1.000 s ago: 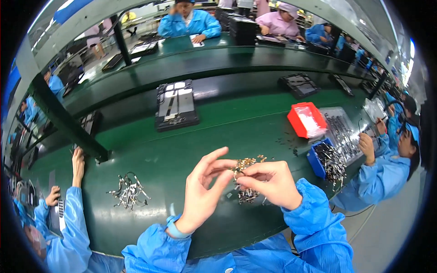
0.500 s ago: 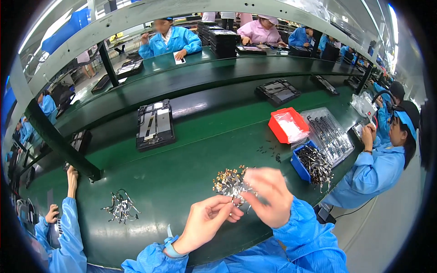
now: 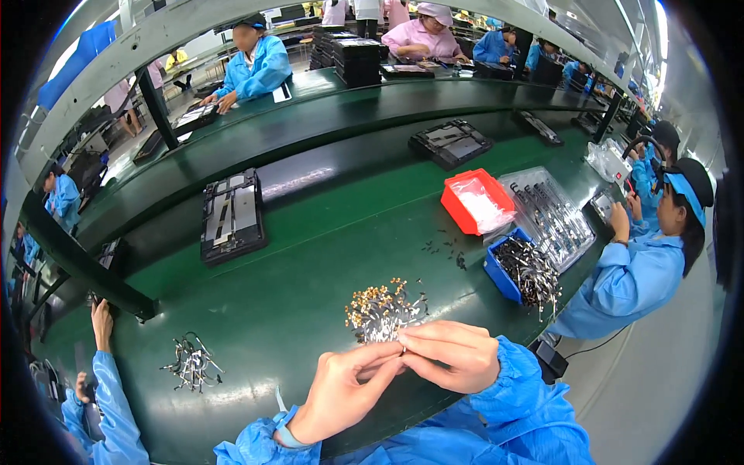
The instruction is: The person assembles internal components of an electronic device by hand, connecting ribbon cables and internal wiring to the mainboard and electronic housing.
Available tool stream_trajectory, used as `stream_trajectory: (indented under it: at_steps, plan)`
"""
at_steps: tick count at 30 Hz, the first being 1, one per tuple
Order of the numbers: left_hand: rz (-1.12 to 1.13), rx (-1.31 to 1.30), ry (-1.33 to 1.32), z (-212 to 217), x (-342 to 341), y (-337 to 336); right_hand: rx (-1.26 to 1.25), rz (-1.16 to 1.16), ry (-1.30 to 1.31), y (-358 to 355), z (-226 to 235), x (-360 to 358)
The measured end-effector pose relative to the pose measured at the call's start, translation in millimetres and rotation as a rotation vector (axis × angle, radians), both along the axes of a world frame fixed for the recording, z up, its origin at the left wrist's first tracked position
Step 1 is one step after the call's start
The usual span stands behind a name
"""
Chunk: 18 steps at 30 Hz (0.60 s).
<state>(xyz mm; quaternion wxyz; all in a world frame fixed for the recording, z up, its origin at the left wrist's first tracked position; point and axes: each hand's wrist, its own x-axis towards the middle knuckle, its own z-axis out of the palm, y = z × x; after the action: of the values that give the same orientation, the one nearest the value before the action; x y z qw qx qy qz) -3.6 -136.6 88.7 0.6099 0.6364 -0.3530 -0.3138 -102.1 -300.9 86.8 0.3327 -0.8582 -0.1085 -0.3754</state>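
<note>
Just in front of me, my left hand (image 3: pixel 341 391) and my right hand (image 3: pixel 453 356) meet fingertip to fingertip. Both are closed in a pinch around a small dark part (image 3: pixel 404 351), mostly hidden by the fingers, so its exact kind does not show. Directly beyond the fingers lies a heap of small cable parts (image 3: pixel 380 310) with gold-coloured and white ends; the hands cover its near edge. Off to the left sits a smaller pile of thin black and silver cable parts (image 3: pixel 191 364) on the green tabletop (image 3: pixel 256 325).
At right stand a blue bin (image 3: pixel 504 279) full of small cables, a red bin (image 3: pixel 465 209) with clear plastic bags and a clear tray (image 3: pixel 546 221) of parts. Flat black devices (image 3: pixel 232 217) lie farther back. Co-workers sit at right (image 3: pixel 635 271) and across; another's arm (image 3: pixel 116 395) reaches in at left.
My right hand, blurred and raised before, has come down to the left fingertips and pinches there. The whole view has shifted slightly, moving the table's contents leftward.
</note>
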Motion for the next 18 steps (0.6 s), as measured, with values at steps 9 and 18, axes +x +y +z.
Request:
stream_trajectory:
  at_steps: [9,18]
  plan:
    - [0.054,-0.087,-0.013,3.1,-2.5,2.3,0.002,0.003,0.036,-1.4,8.7,4.3]
    - [0.057,-0.131,-0.449,2.1,-6.0,4.6,-0.095,0.001,0.022,4.3,18.2,-0.7]
